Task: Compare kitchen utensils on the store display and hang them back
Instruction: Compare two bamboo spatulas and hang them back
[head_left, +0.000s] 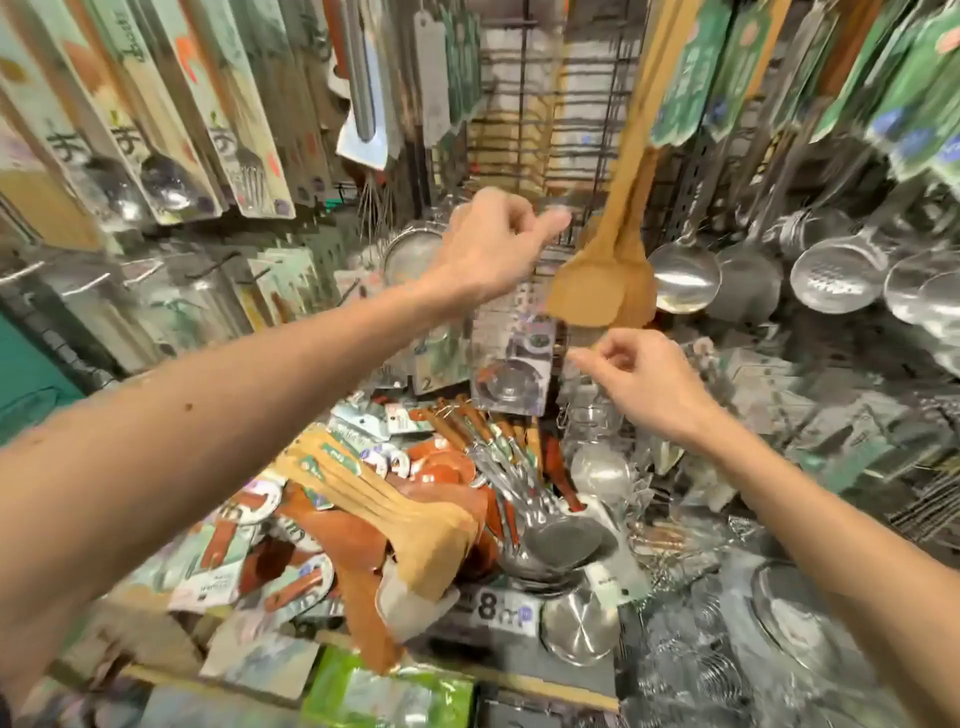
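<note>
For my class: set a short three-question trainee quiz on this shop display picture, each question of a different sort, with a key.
1. True or false: the left hand is raised higher on the display than the right hand.
2. Multiple choice: the hanging spatulas just right of the left hand are made of A) steel, B) wood, C) plastic.
3. Fill in: the shiny round utensils hanging at the right of the wooden spatulas are steel ______.

Key: 1 true; 2 B; 3 ladles. Whether either hand actually grips anything cannot be told, since the picture is blurred there.
</note>
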